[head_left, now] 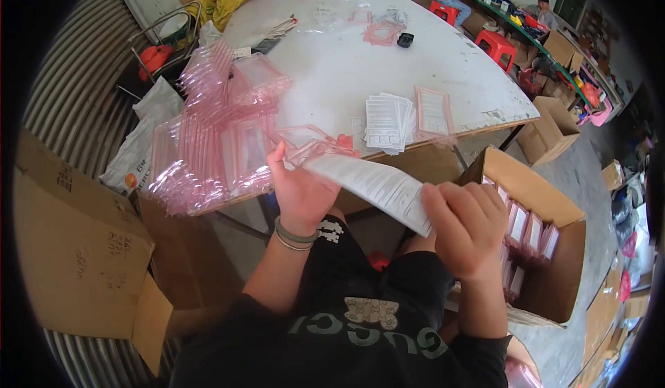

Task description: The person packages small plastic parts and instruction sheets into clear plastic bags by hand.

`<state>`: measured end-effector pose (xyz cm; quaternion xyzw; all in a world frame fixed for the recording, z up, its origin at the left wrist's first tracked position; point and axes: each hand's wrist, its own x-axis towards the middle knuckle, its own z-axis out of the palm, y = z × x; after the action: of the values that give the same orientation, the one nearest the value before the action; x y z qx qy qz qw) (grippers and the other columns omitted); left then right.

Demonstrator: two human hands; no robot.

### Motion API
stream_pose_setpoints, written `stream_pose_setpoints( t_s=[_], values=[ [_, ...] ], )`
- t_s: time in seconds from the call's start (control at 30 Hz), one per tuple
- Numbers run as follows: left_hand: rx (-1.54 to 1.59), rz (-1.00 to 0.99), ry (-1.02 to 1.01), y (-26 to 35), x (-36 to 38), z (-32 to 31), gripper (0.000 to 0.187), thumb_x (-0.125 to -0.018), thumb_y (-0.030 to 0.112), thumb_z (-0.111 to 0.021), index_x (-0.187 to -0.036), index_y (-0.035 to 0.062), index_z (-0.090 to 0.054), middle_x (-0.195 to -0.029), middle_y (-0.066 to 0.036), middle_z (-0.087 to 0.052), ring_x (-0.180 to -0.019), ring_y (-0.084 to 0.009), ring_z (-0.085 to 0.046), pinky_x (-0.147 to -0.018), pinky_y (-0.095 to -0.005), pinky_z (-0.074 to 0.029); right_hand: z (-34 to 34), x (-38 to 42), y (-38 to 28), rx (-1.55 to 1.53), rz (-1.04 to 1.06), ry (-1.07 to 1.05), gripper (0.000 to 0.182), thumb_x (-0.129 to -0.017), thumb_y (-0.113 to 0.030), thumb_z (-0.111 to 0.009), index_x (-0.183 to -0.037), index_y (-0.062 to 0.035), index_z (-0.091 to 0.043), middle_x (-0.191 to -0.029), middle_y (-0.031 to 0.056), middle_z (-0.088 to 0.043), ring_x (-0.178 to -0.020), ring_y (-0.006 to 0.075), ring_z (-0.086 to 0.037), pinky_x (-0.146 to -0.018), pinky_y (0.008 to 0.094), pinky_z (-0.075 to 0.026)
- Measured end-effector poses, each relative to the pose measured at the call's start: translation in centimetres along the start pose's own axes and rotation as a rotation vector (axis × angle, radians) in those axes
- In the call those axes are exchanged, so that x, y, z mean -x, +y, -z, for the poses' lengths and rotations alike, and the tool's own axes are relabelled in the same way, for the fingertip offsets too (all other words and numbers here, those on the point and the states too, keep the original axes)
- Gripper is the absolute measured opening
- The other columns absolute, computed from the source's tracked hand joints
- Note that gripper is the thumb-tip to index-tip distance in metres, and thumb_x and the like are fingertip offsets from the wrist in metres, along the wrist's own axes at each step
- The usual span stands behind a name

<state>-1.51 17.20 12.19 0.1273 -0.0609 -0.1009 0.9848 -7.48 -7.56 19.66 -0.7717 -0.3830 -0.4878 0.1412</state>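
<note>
My left hand (pixel 303 192) grips a clear plastic pouch with pink edges (pixel 305 142), its thumb raised and its other fingers hidden behind the plastic. Between thumb and curled fingers, my right hand (pixel 470 225) pinches the near end of a printed white sheet (pixel 377 186). The sheet slants across in front of me, and its far end overlaps the pouch near my left palm. A fanned stack of printed sheets (pixel 386 123) lies on the table just beyond. Beside that stack rests a pink-edged pouch with a printed sheet in it (pixel 434 113).
Large piles of pink-edged pouches (pixel 208 138) cover the left part of the white table (pixel 325 62). An open carton (pixel 571 263) with filled pouches stands at my right, and a big cardboard box (pixel 76 242) at my left. Two people sit at a far bench (pixel 519 28).
</note>
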Motion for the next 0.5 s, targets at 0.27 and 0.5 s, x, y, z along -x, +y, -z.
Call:
stream_pose_setpoints(
  t_s=[0.27,0.5],
  values=[
    [-0.049,-0.028,-0.029,-0.8,0.6,0.1,0.075,-0.089,0.060,-0.051,-0.137,0.0026,-0.048,-0.134,-0.021,-0.050,-0.131,-0.0378,-0.045,-0.112,-0.0585,-0.034,-0.6,-0.7,-2.5,0.018,0.054,-0.070,0.040,-0.060,-0.009,-0.062,-0.097,0.0060,-0.065,-0.076,0.0076,-0.057,-0.058,0.0170,-0.050,-0.051,0.0298,-0.034],
    [-0.034,-0.063,-0.116,-0.5,0.5,0.2,0.077,-0.089,0.062,-0.048,-0.141,0.0051,-0.046,-0.134,-0.022,-0.051,-0.130,-0.0368,-0.046,-0.114,-0.0562,-0.034,0.5,-0.8,-3.4,0.005,0.048,-0.089,0.039,-0.060,-0.010,-0.062,-0.095,0.0063,-0.067,-0.073,0.0073,-0.056,-0.057,0.0163,-0.050,-0.051,0.0295,-0.033]
  ],
)
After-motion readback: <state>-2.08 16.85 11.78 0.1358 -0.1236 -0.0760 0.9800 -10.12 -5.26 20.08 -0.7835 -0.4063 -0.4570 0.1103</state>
